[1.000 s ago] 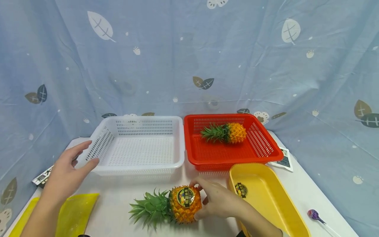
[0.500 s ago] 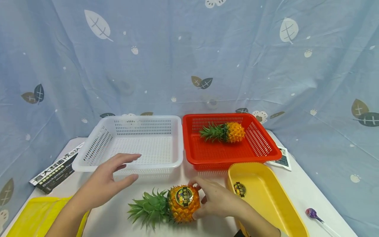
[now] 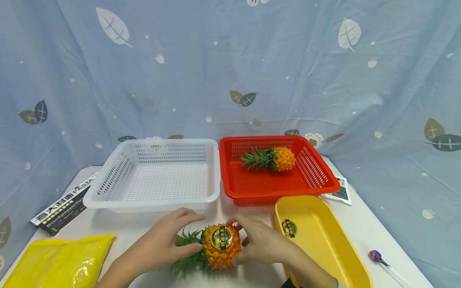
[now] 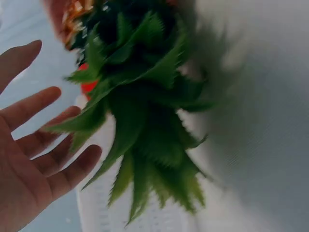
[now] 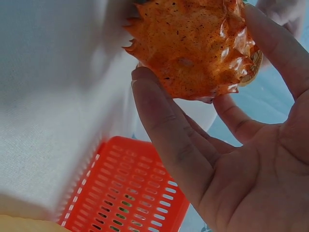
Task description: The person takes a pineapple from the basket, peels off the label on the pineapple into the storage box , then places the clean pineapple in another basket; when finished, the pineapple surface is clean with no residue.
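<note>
A pineapple [image 3: 222,256] with a round label lies on the white table, its green crown to the left. My right hand [image 3: 261,242] grips its base end, thumb on the near side and fingers on the far side; the right wrist view shows the orange fruit [image 5: 188,48] between thumb and fingers. Over the crown is my left hand [image 3: 167,244], hiding part of the leaves in the head view. In the left wrist view its fingers [image 4: 72,176] are spread beside the green leaves [image 4: 149,106]. A smaller pineapple [image 3: 283,160] lies in the red basket [image 3: 284,197].
A white basket [image 3: 151,203] stands behind at left, beside the red one. To the right is a yellow tray [image 3: 317,236], with a lollipop [image 3: 376,257] beyond it. A yellow packet [image 3: 61,260] and a black-and-white pasta box [image 3: 66,210] lie at left. A white packet [image 3: 342,192] sits behind right.
My left hand has moved right and toward me, from beside the white basket to over the pineapple's crown. My right hand stays on the fruit's base end.
</note>
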{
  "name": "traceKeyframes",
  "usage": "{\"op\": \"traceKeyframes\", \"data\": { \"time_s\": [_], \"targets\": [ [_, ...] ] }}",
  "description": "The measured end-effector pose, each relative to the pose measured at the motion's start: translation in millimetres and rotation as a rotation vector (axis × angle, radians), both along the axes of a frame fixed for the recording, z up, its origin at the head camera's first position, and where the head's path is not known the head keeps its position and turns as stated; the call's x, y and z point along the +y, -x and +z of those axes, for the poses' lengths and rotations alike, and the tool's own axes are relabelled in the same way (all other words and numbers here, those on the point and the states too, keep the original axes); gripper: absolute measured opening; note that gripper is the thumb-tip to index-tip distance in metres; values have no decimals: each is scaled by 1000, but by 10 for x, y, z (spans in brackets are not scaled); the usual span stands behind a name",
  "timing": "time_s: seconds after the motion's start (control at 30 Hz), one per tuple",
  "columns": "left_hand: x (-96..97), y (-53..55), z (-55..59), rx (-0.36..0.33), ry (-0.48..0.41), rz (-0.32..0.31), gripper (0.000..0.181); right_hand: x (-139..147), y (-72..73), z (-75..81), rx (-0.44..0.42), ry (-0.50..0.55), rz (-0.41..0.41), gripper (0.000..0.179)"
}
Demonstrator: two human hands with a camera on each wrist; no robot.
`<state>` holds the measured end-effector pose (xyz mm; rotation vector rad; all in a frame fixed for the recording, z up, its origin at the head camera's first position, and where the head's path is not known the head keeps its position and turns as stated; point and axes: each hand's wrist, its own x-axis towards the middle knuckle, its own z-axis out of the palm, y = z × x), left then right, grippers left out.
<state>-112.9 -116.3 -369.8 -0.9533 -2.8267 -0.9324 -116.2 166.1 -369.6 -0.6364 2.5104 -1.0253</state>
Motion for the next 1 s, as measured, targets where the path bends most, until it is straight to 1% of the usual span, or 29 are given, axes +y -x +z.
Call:
{"op": "traceKeyframes", "data": {
  "time_s": [0.13, 0.27, 0.37, 0.43, 0.6, 0.7, 0.77, 0.87, 0.93, 1.0],
  "targets": [
    [71, 9, -88, 10, 44, -4, 58, 8, -4, -5, -1, 5, 0, 70],
    [115, 10, -137, -12, 65, -7, 60, 11, -5, -6, 5, 0, 5, 69],
    [130, 6, -146, -45, 75, 0, 60, 13, 1, -4, 11, -10, 7, 68],
    [138, 4, -149, -55, 77, 0, 58, 17, 6, -5, 15, -16, 7, 68],
    [146, 4, -154, -50, 82, -17, 53, 28, 7, 21, 5, -30, 9, 66],
    [150, 2, -147, -58, 89, -21, 53, 27, 13, 63, 19, -25, 4, 59],
    [153, 1, -139, -75, 94, -20, 54, 21, 23, 95, 55, -11, -13, 50],
    [157, -3, -126, -97, 97, -16, 54, -5, 43, 128, 151, 18, -41, 34],
    [157, -3, -126, -96, 98, -19, 54, -34, 52, 140, 207, 23, -56, 25],
    [159, -4, -127, -85, 101, -23, 53, -66, 55, 148, 235, 12, -65, 19]
  ]
}}
